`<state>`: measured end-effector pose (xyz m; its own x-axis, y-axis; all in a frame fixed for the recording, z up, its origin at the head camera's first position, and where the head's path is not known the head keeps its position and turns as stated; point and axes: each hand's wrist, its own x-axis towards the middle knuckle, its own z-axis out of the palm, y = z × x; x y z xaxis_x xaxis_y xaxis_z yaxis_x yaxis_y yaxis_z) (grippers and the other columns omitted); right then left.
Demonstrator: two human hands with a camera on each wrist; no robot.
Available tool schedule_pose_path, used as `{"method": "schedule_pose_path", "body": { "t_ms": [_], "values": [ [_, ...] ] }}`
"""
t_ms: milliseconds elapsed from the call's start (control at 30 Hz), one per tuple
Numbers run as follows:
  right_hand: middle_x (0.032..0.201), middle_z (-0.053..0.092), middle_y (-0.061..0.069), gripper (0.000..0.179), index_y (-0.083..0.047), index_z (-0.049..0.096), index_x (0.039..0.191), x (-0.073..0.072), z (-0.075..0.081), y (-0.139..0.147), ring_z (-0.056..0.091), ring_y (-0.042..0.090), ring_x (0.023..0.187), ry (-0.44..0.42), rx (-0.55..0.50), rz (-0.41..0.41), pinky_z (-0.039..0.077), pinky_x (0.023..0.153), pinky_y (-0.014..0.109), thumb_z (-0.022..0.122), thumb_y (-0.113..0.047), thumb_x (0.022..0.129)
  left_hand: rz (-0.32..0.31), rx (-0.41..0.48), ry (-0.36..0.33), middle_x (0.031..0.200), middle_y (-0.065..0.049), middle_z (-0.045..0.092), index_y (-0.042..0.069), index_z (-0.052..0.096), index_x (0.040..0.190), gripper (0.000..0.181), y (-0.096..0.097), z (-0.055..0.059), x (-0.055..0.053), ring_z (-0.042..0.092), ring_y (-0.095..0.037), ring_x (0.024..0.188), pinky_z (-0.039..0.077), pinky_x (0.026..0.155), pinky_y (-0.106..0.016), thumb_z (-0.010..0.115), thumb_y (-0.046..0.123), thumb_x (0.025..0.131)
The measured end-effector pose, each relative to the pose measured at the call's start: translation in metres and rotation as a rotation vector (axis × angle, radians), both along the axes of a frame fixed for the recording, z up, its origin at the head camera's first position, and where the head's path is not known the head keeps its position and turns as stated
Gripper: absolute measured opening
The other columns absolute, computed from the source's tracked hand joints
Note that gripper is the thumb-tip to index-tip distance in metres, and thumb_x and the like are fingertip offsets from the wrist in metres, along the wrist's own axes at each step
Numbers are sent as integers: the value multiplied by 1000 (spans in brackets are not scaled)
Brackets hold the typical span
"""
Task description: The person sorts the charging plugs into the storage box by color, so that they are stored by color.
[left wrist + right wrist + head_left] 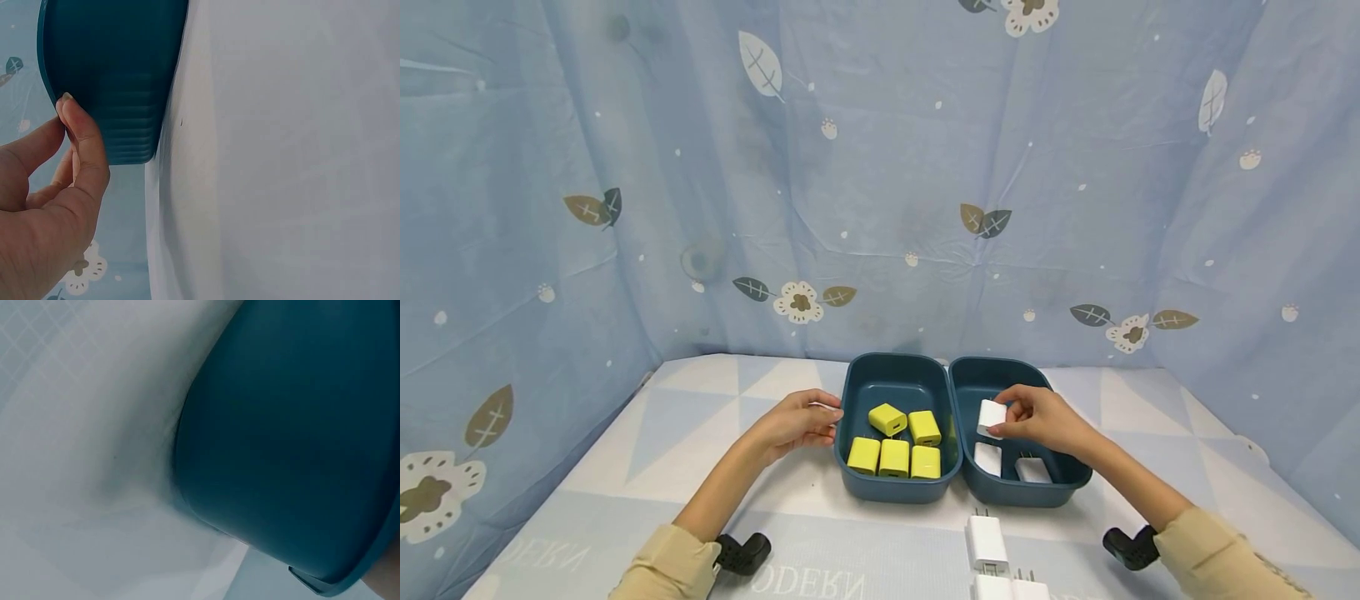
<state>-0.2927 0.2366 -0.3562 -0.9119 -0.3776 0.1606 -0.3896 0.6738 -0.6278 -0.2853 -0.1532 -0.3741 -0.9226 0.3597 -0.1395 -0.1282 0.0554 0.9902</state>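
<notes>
My right hand [1041, 418] pinches a white charger [991, 417] over the right blue bin [1026, 497]. Two more white chargers, one of them a plug adapter [988, 457], lie in that bin. My left hand [797, 422] rests its fingertips at the left rim of the left blue bin [897, 492]; in the left wrist view, the same hand [59, 181] has its thumb and forefinger close together at the rim. Several yellow chargers [894, 457] lie in the left bin. In the right wrist view the bin's outer wall [287, 437] hides the fingers.
The two bins stand side by side on the patterned tablecloth [700, 492]. In front of the right bin lie several white chargers [987, 542] with prongs facing away. A blue patterned curtain [880, 208] hangs behind the table.
</notes>
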Motion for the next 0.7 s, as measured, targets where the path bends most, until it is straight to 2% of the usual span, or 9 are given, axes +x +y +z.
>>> {"method": "schedule_pose_path", "body": {
  "t_ms": [200,700],
  "values": [
    [68,57,1,57,1,58,112,-4,-4,-2,53,15,60,-28,-5,12,46,57,26,79,-34,72,2,0,-3,81,-10,60,-7,46,118,34,0,0,0,60,-17,67,55,68,-28,59,8,91],
    [70,58,-2,55,-1,59,113,-12,-11,-12,53,15,63,-22,42,4,47,59,28,78,-34,73,2,0,-6,80,-10,60,-7,46,118,34,0,1,0,60,-17,67,55,68,-28,59,8,91]
  ]
}}
